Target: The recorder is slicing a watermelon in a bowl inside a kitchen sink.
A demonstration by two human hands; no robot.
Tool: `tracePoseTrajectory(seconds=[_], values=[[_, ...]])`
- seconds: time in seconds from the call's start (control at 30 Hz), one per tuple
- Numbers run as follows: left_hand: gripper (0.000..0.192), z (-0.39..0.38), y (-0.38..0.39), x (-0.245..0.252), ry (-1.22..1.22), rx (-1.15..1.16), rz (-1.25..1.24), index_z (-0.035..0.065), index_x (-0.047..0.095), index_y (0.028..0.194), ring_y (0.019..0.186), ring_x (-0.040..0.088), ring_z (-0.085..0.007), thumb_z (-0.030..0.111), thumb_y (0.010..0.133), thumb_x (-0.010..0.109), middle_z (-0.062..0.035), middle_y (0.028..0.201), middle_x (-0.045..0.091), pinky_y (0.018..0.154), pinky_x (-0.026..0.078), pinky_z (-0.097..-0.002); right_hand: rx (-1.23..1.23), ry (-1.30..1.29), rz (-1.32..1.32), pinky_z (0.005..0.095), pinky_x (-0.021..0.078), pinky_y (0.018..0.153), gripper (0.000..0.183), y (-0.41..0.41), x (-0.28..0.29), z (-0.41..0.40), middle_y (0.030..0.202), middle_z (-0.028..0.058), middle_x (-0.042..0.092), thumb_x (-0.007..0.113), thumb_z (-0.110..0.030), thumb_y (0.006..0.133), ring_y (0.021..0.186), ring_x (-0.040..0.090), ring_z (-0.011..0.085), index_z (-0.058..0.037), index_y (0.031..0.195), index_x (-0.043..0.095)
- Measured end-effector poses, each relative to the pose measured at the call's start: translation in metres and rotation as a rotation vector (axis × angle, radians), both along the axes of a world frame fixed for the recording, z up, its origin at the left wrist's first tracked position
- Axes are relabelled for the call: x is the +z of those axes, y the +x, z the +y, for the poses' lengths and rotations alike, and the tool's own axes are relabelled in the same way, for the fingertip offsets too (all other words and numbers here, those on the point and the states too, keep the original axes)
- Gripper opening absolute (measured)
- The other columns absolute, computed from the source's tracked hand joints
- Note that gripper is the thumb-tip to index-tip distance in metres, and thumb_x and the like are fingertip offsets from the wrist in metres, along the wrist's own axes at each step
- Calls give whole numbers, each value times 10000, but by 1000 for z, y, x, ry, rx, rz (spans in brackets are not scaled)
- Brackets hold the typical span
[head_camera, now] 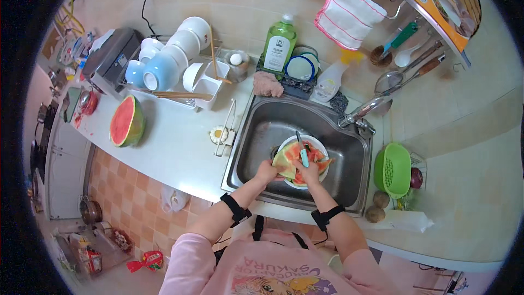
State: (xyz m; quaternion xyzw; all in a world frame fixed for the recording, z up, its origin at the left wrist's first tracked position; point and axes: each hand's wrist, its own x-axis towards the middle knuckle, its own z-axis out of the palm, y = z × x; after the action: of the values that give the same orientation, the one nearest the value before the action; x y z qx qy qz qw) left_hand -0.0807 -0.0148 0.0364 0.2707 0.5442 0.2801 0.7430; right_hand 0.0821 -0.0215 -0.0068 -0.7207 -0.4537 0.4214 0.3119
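Note:
In the metal sink stands a white bowl filled with red watermelon pieces and rinds. My left hand grips the left edge of a large pale-green watermelon rind held over the bowl. My right hand is closed around the light-blue handle of a small knife, whose dark blade points away from me, towards the tap. Its fingers are also close to the rind's right side; whether they touch it is hard to tell. A large cut watermelon piece rests on the counter at the left.
The sink rim surrounds the bowl, with a chrome tap reaching in from the right. Behind stand a green detergent bottle and a spray bottle. A dish rack with bowls is left; a green basket is right.

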Motion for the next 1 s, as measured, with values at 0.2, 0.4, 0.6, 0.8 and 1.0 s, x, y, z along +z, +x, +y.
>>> tracePoseTrajectory(seconds=[0.2,0.4,0.6,0.8,1.0], values=[[204,-10,-1,6,85,13,108,-44,505,868,693,576,-196,32,689,565,-110,845,550,538,507,-265,19,216,-179,301,412,591,314,23,-15,3,661,107,581,636,-304,638,638,563,201,-8,731,588],[244,-13,3,-3,49,131,167,-27,502,895,681,570,-174,71,687,582,-101,851,554,573,494,-267,25,319,-134,324,413,586,262,53,20,-9,660,158,562,563,-287,723,628,552,276,-38,800,588],[241,-8,25,-16,1,197,22,-41,483,903,721,570,-210,62,697,556,-117,850,546,608,503,-282,73,303,-210,345,413,584,344,60,12,-26,661,146,561,470,-387,761,642,548,291,-62,792,576],[230,-10,41,3,38,93,92,-44,483,896,732,572,-219,28,687,548,-120,845,544,595,511,-273,272,186,-258,354,413,589,352,64,25,-43,668,136,559,436,-407,771,661,544,296,-75,796,547],[242,-15,35,-2,71,46,55,-42,481,887,725,573,-222,21,668,564,-120,844,544,585,514,-284,324,235,-211,356,415,613,404,67,19,-55,713,118,575,451,-469,738,685,549,282,-86,822,549]])
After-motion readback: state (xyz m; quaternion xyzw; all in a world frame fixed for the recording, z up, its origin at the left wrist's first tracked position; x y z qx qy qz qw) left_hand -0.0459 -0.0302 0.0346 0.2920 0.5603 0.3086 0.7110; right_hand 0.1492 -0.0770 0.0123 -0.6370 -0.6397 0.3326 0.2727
